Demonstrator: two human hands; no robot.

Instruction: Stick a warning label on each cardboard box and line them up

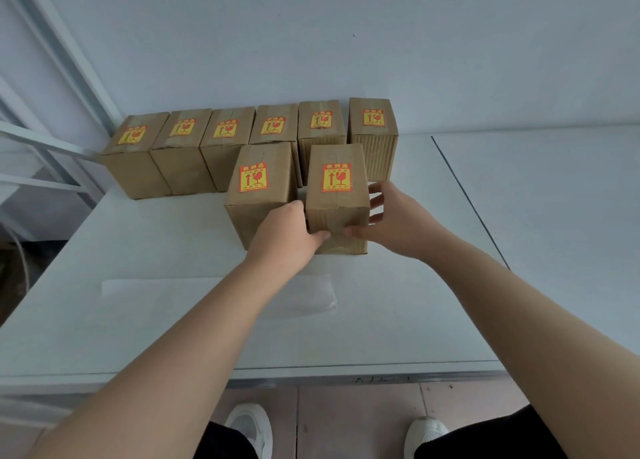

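Hands: left hand (pixel 289 231) and right hand (pixel 391 216) clasp the front box (pixel 337 195) from both sides, steering it.
Purpose: probably squaring it beside its labelled neighbour (pixel 259 188).

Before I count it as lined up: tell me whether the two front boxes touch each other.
Apart. The head view shows a narrow strip of white table between the front left box and the box that both hands grip.

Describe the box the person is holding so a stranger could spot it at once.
On the white table, six labelled cardboard boxes stand in a row against the wall, and two more stand in front of that row. Take the right one of the front pair. It alone sits between the left hand and the right hand, which touch its sides.
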